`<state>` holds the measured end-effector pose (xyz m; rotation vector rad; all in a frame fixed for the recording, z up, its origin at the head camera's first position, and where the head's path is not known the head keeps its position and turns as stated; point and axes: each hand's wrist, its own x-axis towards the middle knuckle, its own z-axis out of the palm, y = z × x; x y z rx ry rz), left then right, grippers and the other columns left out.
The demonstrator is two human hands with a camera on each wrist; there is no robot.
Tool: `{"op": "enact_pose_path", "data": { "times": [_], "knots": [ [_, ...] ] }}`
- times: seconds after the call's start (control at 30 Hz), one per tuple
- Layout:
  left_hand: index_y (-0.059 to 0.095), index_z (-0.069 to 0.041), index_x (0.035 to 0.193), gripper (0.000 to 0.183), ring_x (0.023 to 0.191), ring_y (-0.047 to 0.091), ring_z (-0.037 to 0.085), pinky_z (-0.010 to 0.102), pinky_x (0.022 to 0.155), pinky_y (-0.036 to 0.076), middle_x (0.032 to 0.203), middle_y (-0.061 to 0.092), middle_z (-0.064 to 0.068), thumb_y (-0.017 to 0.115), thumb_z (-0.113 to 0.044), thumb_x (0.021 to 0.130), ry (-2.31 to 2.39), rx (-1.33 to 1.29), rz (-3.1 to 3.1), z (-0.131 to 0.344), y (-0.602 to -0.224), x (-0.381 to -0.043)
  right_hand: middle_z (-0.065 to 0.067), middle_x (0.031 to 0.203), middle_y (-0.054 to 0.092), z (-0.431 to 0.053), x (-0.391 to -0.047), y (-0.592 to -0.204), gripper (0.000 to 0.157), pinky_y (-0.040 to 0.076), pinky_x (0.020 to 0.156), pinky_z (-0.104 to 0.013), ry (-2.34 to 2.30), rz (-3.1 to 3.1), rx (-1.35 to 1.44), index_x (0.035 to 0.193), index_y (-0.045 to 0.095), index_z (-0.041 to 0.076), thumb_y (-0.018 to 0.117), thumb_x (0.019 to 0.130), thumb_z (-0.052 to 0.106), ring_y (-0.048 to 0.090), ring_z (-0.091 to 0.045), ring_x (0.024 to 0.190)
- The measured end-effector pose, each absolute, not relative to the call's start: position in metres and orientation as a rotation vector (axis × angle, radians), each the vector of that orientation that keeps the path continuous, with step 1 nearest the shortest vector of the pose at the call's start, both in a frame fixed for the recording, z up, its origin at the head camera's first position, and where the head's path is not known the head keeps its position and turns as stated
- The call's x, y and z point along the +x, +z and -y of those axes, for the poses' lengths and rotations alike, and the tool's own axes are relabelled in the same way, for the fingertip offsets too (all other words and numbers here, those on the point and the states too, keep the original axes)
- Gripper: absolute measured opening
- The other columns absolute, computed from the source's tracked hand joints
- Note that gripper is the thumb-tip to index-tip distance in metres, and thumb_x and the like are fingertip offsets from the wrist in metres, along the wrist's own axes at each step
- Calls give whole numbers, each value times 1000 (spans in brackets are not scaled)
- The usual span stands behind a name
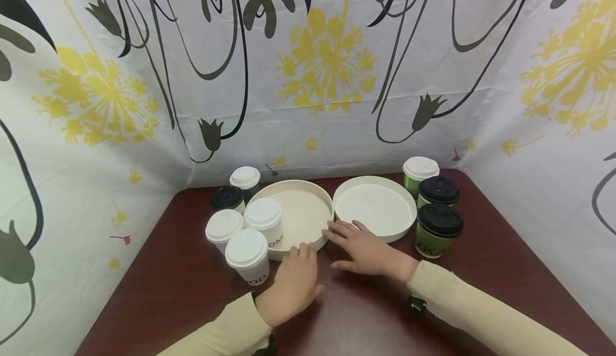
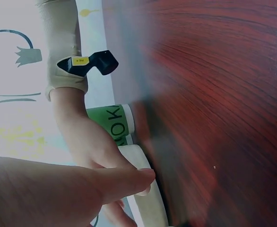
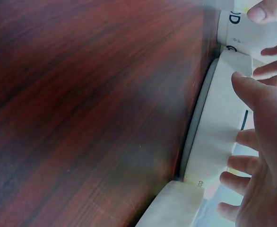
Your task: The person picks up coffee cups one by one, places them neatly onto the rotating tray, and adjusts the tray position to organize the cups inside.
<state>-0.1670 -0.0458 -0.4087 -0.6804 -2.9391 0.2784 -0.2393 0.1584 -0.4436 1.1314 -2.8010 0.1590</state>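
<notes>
Two shallow round trays stand side by side, a cream one [image 1: 308, 206] on the left and a whiter one [image 1: 375, 206] on the right. My left hand [image 1: 293, 286] reaches to the cream tray's front rim, its fingertips overlapping that rim in the head view. The right hand [image 1: 368, 250] is spread near where the trays meet, fingers slightly bent and thumb apart. In the right wrist view, its fingers [image 3: 245, 164] are spread beside the tray wall [image 3: 219, 118]. Inside the cream tray, at its left, a white-lidded paper cup [image 1: 264, 217] stands upright.
Left of the cream tray stand more paper cups, among them a front white-lidded one [image 1: 247, 254] and a black-lidded one [image 1: 228, 198]. Three cups stand right of the whiter tray, the nearest green with a black lid [image 1: 439, 227]. Patterned cloth [image 1: 332, 147] hangs behind the dark red table [image 1: 366, 318].
</notes>
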Motion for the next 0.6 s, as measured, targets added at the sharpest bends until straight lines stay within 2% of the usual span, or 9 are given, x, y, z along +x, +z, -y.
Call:
{"op": "enact_pose_path", "data": {
  "times": [0.4,0.6],
  "knots": [
    [53,4,134,91,94,59,24,31,78,56,109,60,14,76,-61,75,364,-707,2884,47,-416,-169,-12,156,42,-155,-237,-441,75,32,114,-61,174,2777,1144,151,41,18,62,90,55,40,-33,145],
    [52,5,135,92,104,63,33,35,85,57,114,60,19,77,-60,74,348,-688,2895,50,-414,-166,-12,156,42,-158,-242,-442,73,33,113,-60,186,2776,1134,151,43,19,62,90,55,40,-33,144]
  ]
}}
